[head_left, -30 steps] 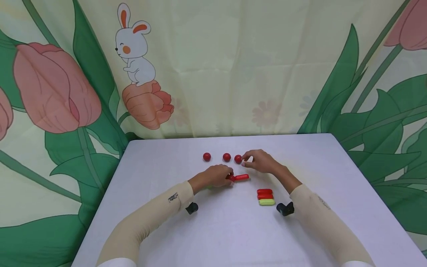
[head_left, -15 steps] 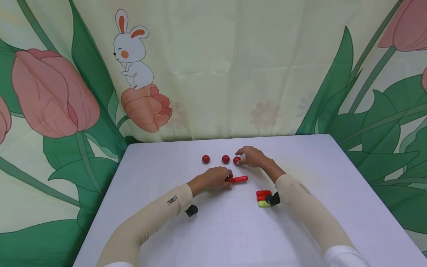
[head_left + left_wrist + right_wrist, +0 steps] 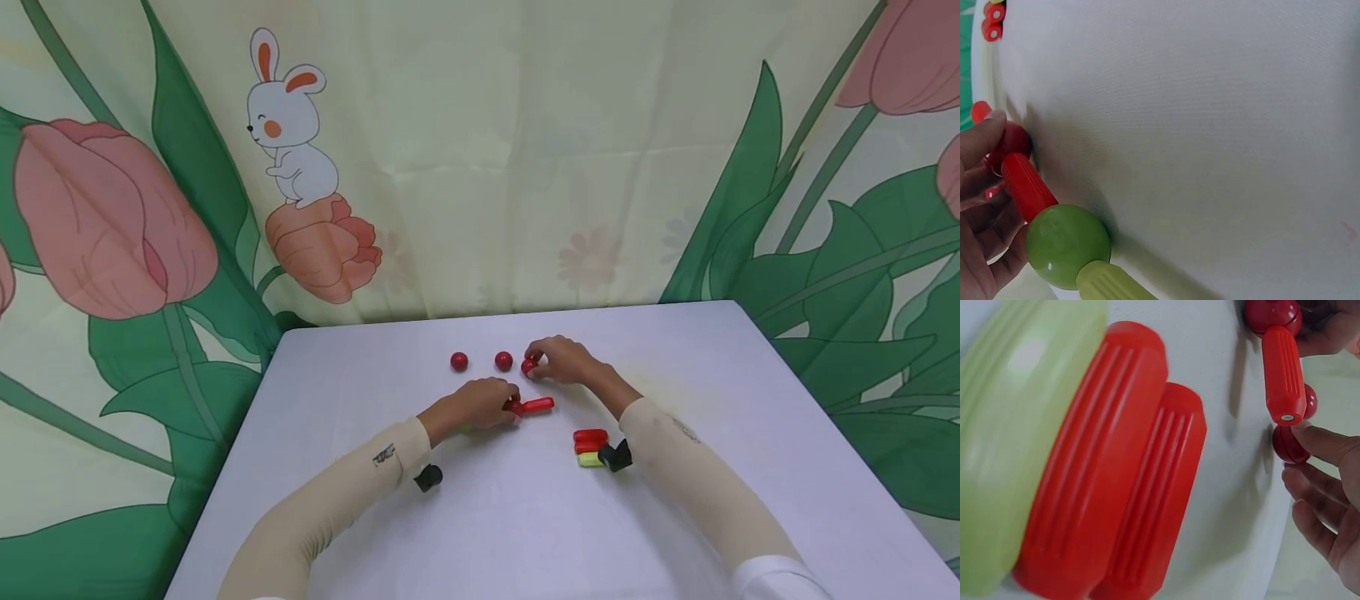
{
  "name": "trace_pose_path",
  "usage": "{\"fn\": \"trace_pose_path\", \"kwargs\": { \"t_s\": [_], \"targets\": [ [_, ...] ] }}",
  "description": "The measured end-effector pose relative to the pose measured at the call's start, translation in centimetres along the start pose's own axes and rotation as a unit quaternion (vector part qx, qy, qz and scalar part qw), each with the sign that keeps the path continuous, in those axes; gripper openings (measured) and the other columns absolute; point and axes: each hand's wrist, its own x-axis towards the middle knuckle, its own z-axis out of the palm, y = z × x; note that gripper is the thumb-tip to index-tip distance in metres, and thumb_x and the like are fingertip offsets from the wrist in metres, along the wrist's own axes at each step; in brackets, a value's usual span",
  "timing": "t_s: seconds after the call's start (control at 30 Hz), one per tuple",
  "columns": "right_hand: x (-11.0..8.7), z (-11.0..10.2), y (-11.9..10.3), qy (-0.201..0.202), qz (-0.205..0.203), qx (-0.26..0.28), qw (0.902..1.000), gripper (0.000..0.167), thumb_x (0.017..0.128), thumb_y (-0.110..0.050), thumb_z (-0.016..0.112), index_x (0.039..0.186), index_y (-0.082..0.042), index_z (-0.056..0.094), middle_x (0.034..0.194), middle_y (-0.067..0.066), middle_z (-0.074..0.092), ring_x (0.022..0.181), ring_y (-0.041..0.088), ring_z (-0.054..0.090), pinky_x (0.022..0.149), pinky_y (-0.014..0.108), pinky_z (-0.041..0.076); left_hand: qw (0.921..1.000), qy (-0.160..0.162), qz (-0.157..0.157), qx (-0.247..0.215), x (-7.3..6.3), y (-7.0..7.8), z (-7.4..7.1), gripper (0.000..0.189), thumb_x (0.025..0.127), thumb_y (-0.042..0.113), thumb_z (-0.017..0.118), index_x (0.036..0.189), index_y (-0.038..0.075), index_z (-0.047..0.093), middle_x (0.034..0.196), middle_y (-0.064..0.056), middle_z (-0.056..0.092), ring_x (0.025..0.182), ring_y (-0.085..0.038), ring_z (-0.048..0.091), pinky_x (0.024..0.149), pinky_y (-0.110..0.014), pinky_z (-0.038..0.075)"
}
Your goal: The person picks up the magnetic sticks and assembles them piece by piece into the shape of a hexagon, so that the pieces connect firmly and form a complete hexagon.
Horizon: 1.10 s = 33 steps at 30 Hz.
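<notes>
My left hand (image 3: pixel 483 402) grips a red ball (image 3: pixel 1016 139) in a chain of joined pieces on the white table. In the left wrist view that ball sits between red rods (image 3: pixel 1025 184), and a green ball (image 3: pixel 1066 247) and light-green rod (image 3: pixel 1113 284) continue the chain. One red rod (image 3: pixel 538 405) sticks out to the right of this hand. Farther back, my right hand (image 3: pixel 566 361) pinches a separate red ball (image 3: pixel 1288 445) between thumb and fingers, at the right end of a row. Its underside fingers are partly hidden in the head view.
Two more red balls, one left (image 3: pixel 459 362) and one middle (image 3: pixel 503 361), lie at the back of the table (image 3: pixel 465 533). Loose red rods (image 3: pixel 1097 462) and a light-green rod (image 3: pixel 1029 444) lie side by side near my right wrist. A printed curtain (image 3: pixel 480 167) hangs behind.
My right hand has moved left onto the rightmost red ball and its fingers have closed around it. The left hand keeps its hold on the chain. The head view has shifted slightly.
</notes>
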Motion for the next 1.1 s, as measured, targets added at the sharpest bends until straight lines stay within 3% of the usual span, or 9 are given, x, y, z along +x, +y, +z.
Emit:
{"fn": "trace_pose_path", "kwargs": {
  "t_s": [0.23, 0.47, 0.8, 1.1],
  "targets": [
    [-1.3, 0.1, 0.2, -0.002, 0.0, -0.001, 1.0, 0.047, 0.09, -0.019, 0.077, 0.134, -0.01, 0.064, 0.118, 0.008, 0.071, 0.112, 0.026, 0.065, 0.094, 0.046, 0.054, 1.0, -0.002, -0.005, 0.003, 0.0, 0.0, 0.3, 0.037, 0.091, 0.036, 0.074, 0.121, 0.016, 0.066, 0.088, 0.007, 0.061, 0.08, -0.01, 0.056, 0.072, -0.023, 0.047],
    [-2.6, -0.5, 0.7, -0.008, -0.011, -0.027, 0.9995, 0.043, 0.09, -0.021, 0.076, 0.131, -0.009, 0.066, 0.107, 0.006, 0.067, 0.1, 0.02, 0.062, 0.081, 0.034, 0.055, 1.0, 0.003, 0.0, 0.008, 0.1, 0.0, 0.2, 0.037, 0.092, 0.036, 0.074, 0.122, 0.016, 0.066, 0.089, 0.007, 0.062, 0.08, -0.011, 0.056, 0.072, -0.023, 0.047],
    [-4.2, -0.7, 2.3, 0.003, -0.005, 0.021, 0.9998, 0.036, 0.095, -0.022, 0.071, 0.127, -0.011, 0.06, 0.116, 0.008, 0.068, 0.109, 0.025, 0.064, 0.091, 0.043, 0.056, 1.0, 0.0, -0.002, 0.005, 0.1, -0.1, 0.2, 0.038, 0.092, 0.036, 0.073, 0.123, 0.015, 0.066, 0.091, 0.006, 0.061, 0.082, -0.011, 0.055, 0.073, -0.023, 0.047],
    [-6.3, -1.1, 3.3, -0.001, -0.011, 0.049, 0.9987, 0.038, 0.095, -0.019, 0.07, 0.13, -0.009, 0.059, 0.118, 0.011, 0.068, 0.103, 0.024, 0.065, 0.082, 0.035, 0.058, 1.0, -0.001, -0.001, 0.003, 0.1, -0.3, 0.1, 0.039, 0.092, 0.036, 0.074, 0.125, 0.016, 0.065, 0.093, 0.006, 0.062, 0.084, -0.01, 0.056, 0.074, -0.023, 0.047]
  ]
}}
